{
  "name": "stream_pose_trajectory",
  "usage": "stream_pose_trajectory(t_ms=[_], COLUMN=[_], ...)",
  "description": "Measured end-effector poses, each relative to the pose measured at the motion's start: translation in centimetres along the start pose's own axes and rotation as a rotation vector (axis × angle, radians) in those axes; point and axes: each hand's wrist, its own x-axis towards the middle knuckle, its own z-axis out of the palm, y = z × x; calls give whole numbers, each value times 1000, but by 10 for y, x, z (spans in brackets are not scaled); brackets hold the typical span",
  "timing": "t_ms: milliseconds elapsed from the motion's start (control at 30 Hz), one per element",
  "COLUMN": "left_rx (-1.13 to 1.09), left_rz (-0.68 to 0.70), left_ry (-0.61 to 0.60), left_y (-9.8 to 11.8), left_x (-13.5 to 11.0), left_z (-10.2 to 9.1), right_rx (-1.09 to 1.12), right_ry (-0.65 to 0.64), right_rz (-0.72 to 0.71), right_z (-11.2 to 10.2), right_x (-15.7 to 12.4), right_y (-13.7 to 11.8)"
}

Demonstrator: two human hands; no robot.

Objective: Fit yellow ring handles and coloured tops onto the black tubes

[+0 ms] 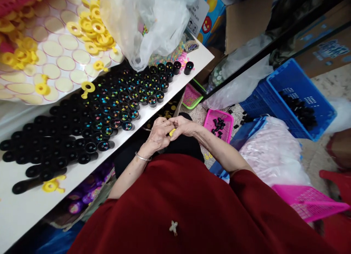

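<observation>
My left hand [159,135] and my right hand [184,127] meet over my lap, fingers curled together around a small yellow piece [172,132]; most of it is hidden between them. To the left, on a white table [27,206], stand several rows of black tubes [120,100], many showing coloured beads inside. Loose yellow rings [87,87] lie among the tubes, and a heap of yellow rings [94,31] sits further back on a sheet of round stickers [59,64].
A clear plastic bag [153,23] lies at the table's far end. On the floor to the right are a blue crate [298,100] with black parts, a pink tray [219,124] with black pieces, a pink basket [309,203] and a white bag [274,151].
</observation>
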Motion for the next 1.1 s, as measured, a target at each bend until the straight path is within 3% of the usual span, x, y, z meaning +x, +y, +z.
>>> stream_pose_trajectory(t_ms=[200, 333, 500, 633, 800, 967, 1100], left_rx=[-18, -33, -35, -15, -11, -141, -230], left_rz=[-35, -91, -24, -4, -68, -93, -146], left_ry=[-57, -80, -115, -107, -106, 74, 177], left_y=[-1, -5, 5, 15, 4, 3, 22], left_x=[-2, -6, -3, 0, -10, -14, -5], left_z=[4, 5, 2, 6, 14, 6, -1], right_rx=[62, 163, 40, 58, 219, 116, -122], right_ry=[160, 113, 28, 57, 136, 206, 416], right_rz=[-17, -73, -82, -98, -108, -313, -555], right_z=[6, 5, 1, 0, 8, 20, 26], right_x=[-1, -5, -12, -14, -10, -19, -41], right_y=[23, 35, 29, 34, 56, 48, 37])
